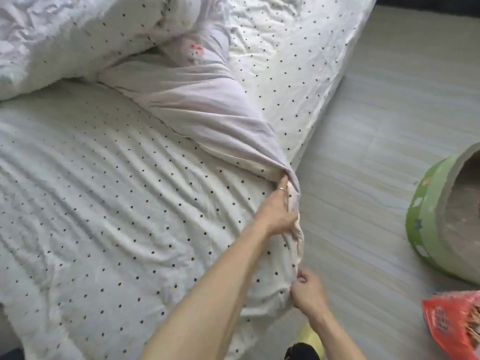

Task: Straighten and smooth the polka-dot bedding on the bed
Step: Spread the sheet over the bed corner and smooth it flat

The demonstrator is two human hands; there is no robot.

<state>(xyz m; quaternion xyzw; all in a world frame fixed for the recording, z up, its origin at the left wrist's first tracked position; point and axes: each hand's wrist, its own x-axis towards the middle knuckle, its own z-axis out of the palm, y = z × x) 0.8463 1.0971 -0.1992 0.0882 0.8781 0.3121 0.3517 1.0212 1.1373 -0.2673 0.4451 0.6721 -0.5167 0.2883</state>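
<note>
Hands tight on polka-dot bedding [130,190] edge, left hand [278,211] beyond right hand [309,289], floor [376,126] alongside.

White bedding [104,178] with small black dots; plain pale-lilac cloth [207,105]; green tub [426,219] with white shapes; red bag [452,326].

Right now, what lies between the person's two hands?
Head view: only the bunched edge of the polka-dot bedding, gripped by left hand and right hand.

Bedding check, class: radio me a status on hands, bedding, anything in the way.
Left hand grips bedding edge. Right hand pinches same edge, nearer. Bedding wrinkled, one fold flipped over, bunched at top. Green tub on floor, clear of hands.
</note>
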